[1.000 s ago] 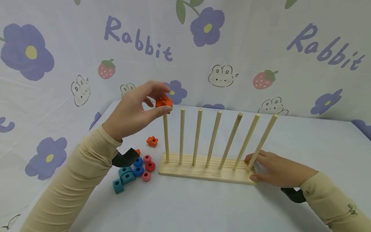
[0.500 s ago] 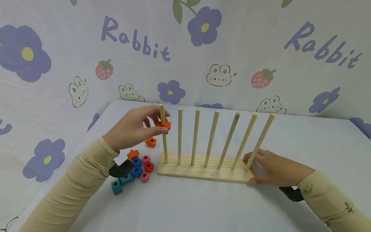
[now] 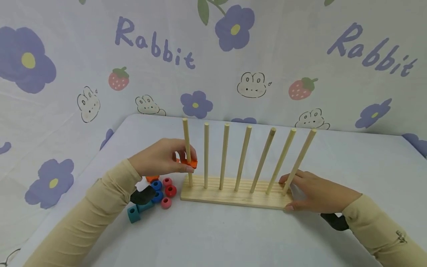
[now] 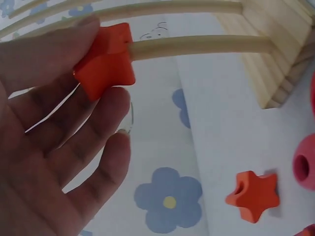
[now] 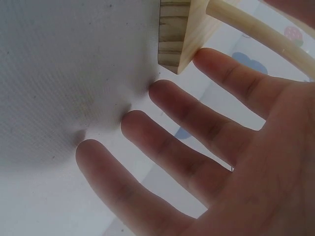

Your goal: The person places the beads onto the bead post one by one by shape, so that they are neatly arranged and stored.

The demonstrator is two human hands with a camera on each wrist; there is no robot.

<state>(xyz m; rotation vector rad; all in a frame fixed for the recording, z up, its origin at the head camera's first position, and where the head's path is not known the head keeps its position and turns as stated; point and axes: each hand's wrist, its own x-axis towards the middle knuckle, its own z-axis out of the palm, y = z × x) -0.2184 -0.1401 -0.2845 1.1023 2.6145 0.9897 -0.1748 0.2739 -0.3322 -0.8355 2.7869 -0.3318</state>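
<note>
My left hand [image 3: 160, 157] pinches an orange star bead [image 3: 194, 164] between thumb and fingers. The bead is threaded on the leftmost peg [image 3: 186, 137] of a wooden peg stand [image 3: 233, 199], well below the peg's top and above the base. In the left wrist view, the peg runs from the star's hole to the base. At the stand's right end, my right hand [image 3: 320, 191] holds the base, thumb at the front edge and index finger at the back. The right wrist view shows the other fingers [image 5: 187, 167] extended, their tips on the tabletop.
Left of the stand lie loose beads: pink [image 3: 166, 203], red [image 3: 171, 191], blue [image 3: 156, 185] and teal [image 3: 133, 214]. Another loose orange star [image 4: 254, 196] appears in the left wrist view. The left forearm partly covers the group. A printed cloth hangs behind.
My left hand has brought the orange star from the tip of the leftmost peg down along it to its lower part. The right hand stays on the base's right end.
</note>
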